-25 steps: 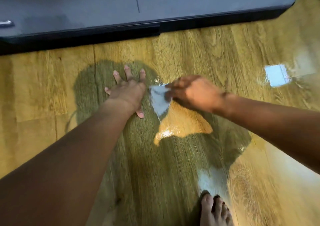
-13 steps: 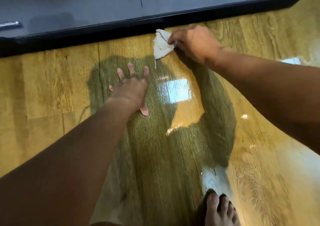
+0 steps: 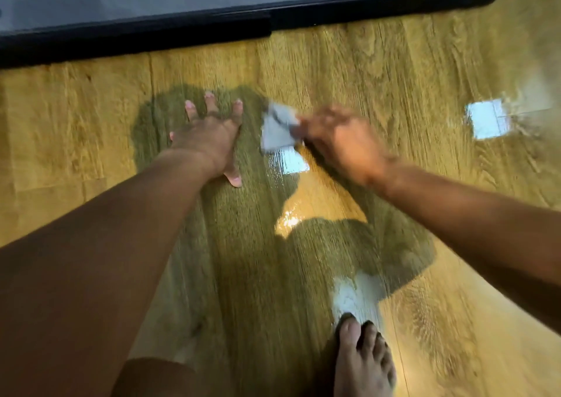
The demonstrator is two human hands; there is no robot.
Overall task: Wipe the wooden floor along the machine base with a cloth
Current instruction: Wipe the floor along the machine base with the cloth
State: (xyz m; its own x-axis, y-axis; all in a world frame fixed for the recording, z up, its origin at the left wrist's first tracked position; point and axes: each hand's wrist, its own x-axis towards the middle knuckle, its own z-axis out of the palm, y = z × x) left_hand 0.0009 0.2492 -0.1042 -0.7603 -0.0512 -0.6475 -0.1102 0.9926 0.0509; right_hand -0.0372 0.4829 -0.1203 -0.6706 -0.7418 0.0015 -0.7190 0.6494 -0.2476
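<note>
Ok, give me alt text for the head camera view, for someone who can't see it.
Looking down at a wooden floor, a person's right hand grips a pale cloth on the boards, blurred by motion, a little short of a dark machine base. The left hand is pressed flat beside it, fingers spread, and a bare foot shows at the bottom.

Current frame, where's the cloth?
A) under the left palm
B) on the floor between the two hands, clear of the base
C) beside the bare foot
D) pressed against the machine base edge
B: the cloth is gripped by the right hand on the wooden floor, just right of the flat left hand and well short of the machine base.
</note>
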